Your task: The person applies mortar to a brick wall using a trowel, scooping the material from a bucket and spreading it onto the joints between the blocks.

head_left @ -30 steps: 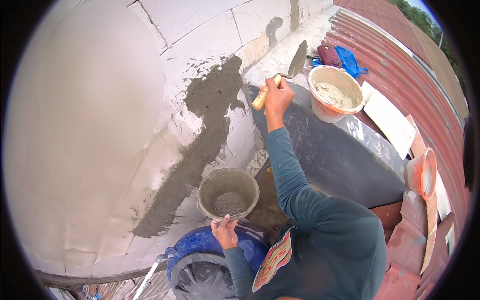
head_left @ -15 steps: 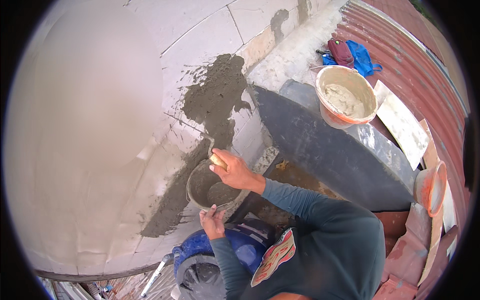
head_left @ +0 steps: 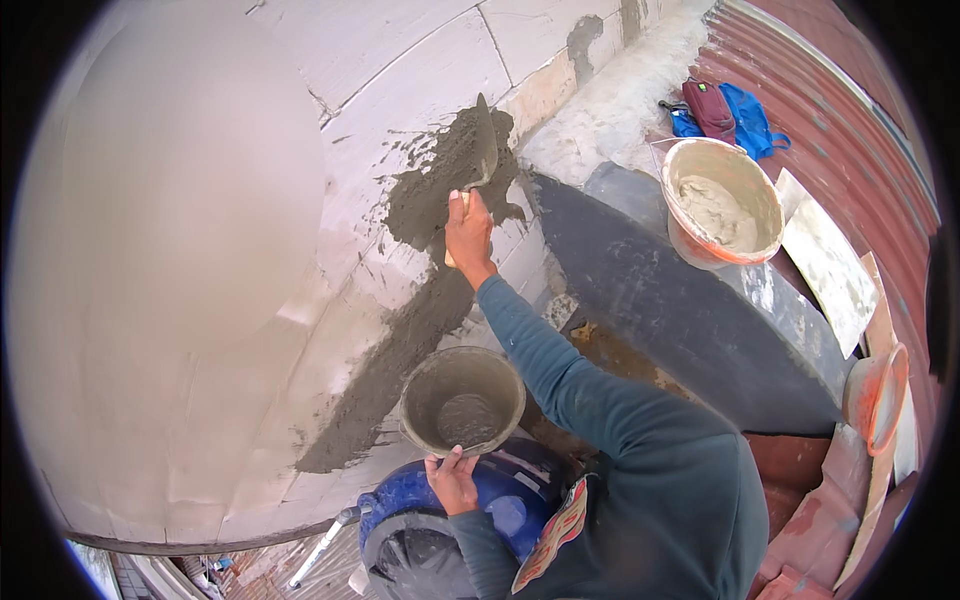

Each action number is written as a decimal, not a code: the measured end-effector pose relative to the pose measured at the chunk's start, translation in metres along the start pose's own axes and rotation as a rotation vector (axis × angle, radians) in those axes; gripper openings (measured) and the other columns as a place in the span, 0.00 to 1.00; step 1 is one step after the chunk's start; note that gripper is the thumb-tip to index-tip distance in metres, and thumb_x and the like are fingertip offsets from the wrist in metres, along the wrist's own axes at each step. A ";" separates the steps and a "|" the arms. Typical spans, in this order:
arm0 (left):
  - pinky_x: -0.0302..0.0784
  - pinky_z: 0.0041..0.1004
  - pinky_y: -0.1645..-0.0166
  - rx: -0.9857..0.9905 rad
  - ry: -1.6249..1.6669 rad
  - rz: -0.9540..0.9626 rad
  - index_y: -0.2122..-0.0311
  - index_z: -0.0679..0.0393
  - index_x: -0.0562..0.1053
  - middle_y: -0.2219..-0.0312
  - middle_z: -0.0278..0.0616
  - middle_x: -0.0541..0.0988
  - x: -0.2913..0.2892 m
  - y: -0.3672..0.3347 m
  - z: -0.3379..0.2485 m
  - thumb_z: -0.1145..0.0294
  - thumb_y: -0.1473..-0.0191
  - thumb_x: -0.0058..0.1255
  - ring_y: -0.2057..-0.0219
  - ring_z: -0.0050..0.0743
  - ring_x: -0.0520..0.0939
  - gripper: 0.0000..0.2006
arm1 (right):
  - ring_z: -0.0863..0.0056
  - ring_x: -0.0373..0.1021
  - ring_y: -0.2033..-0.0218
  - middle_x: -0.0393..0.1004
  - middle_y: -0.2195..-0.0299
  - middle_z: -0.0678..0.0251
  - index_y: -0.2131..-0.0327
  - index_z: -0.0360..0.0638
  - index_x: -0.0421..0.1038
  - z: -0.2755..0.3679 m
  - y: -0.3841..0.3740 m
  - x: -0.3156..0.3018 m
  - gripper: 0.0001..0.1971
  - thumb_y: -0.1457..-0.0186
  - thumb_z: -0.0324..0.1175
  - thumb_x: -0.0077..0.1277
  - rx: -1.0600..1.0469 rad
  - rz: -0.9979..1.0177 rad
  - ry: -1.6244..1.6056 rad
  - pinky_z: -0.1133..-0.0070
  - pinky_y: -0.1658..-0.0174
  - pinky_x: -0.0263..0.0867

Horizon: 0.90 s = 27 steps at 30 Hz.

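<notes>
My right hand (head_left: 468,236) is closed around the wooden handle of a pointed trowel (head_left: 486,145). Its metal blade is up against the patch of wet grey mortar (head_left: 428,200) on the pale block wall (head_left: 420,75). Lower down, my left hand (head_left: 455,482) grips the near rim of a small bucket (head_left: 412,405), thumb over the edge and fingers beneath. Some grey mortar (head_left: 466,420) lies in the bottom of that bucket. From the upper patch, a mortar band slants down the wall to the lower left.
A large orange bucket (head_left: 690,240) of pale mortar stands on the dark ledge (head_left: 650,290) at right. Beyond it, blue and maroon bags (head_left: 712,110) lie on red corrugated roofing (head_left: 840,130). Another orange bucket (head_left: 872,398) lies tilted far right. A blue drum (head_left: 505,495) sits below my left hand.
My right hand has carried the trowel from above the small bucket up to the upper mortar patch. The small bucket, still in my left hand, sits slightly further right in the picture.
</notes>
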<state>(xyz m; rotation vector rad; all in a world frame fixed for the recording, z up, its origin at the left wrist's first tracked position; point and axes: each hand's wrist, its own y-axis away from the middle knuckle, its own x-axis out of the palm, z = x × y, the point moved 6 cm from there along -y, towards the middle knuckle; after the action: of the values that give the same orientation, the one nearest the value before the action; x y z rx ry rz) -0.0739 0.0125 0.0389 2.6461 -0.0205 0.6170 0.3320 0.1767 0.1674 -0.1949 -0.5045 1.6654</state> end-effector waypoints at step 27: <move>0.87 0.46 0.61 0.004 0.016 -0.031 0.62 0.55 0.65 0.67 0.46 0.80 -0.030 0.013 0.010 0.88 0.50 0.54 0.67 0.42 0.86 0.16 | 0.80 0.67 0.83 0.65 0.78 0.69 0.70 0.38 0.63 0.032 0.091 0.024 0.16 0.35 0.40 0.51 0.494 0.144 -0.613 0.76 0.81 0.63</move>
<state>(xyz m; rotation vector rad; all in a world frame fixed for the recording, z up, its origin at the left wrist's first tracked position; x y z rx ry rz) -0.0978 -0.0056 0.0235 2.6400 0.0266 0.6287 0.2328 0.1862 0.1604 0.6738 -0.5169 1.9309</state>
